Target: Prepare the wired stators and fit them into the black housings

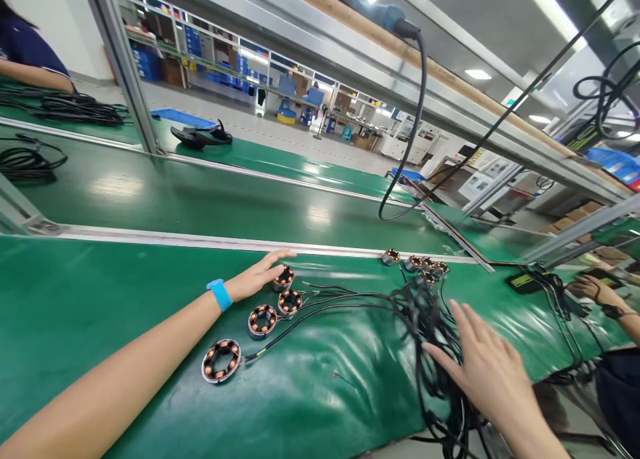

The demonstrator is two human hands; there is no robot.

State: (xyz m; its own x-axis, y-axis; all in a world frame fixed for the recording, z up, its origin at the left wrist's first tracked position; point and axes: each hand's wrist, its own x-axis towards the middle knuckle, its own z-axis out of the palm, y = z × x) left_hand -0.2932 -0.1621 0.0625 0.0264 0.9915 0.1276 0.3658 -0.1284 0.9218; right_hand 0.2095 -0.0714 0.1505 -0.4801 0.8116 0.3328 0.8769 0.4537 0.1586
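My left hand [257, 277], with a blue band [219, 295] at its wrist, reaches over the green mat [150, 285]. Its fingers are stretched out beside a copper-wound motor stator [284, 280], and the thumb appears to touch its top. Nearer to me lie a second stator [291, 314], a third stator [263, 337] and a larger stator ring [221, 377], each with black leads running right. Over the tangled black cables [425, 319] hovers my right hand [487, 359], fingers spread and holding nothing; whether it touches them I cannot tell.
More stators [391, 257] stand by the mat's far metal rail [200, 239]. A black cord [423, 79] hangs from the overhead shelf. At right, a co-worker's hand [593, 289] is at other cables. A black object [201, 136] lies on the far bench.
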